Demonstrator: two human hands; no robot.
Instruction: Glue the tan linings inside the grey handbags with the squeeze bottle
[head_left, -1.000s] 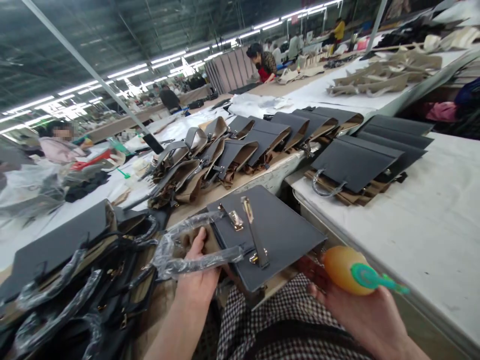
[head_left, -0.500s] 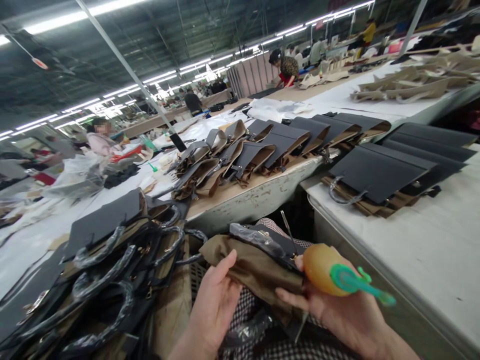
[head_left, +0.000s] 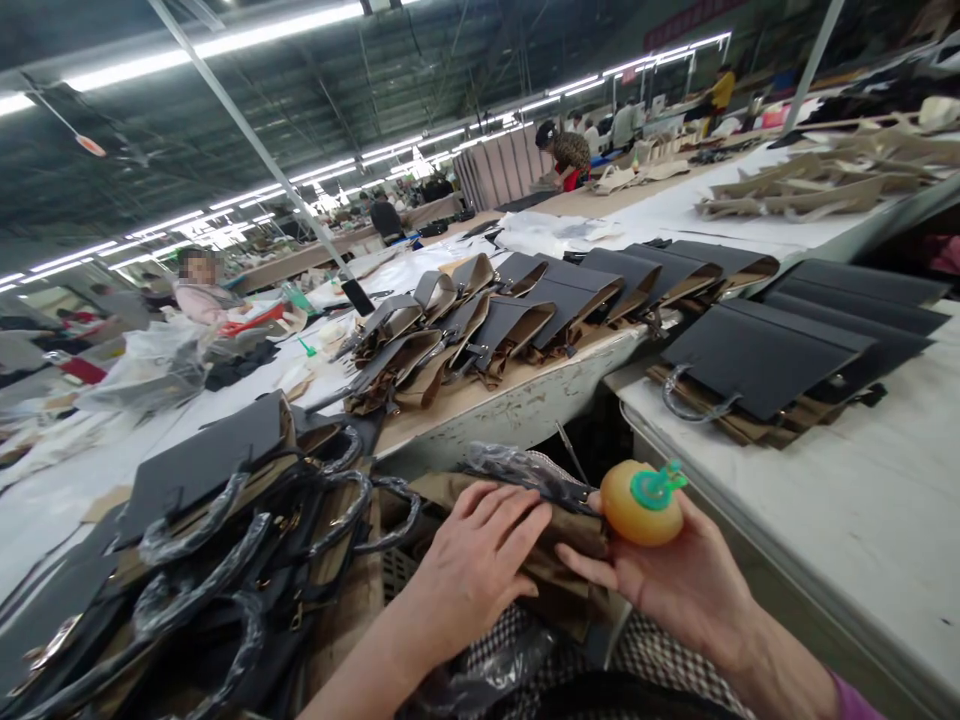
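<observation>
Two hands at work: left hand [head_left: 484, 545] lies over brown-lined bag [head_left: 579, 532] on the lap, fingers slightly spread; right hand [head_left: 686, 585] fingers hold orange bottle [head_left: 637, 508]. Fabric looks soft, light; best gripped by edge.

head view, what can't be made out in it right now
All in the head view:
Left hand: palm hidden behind its own back.
Brown cloth: partly covered by the left hand.
Right hand: some fingers hidden behind the bottle.
Bag pile: cut off by the left and bottom edges.
Worker in yellow: hands too small.
</observation>
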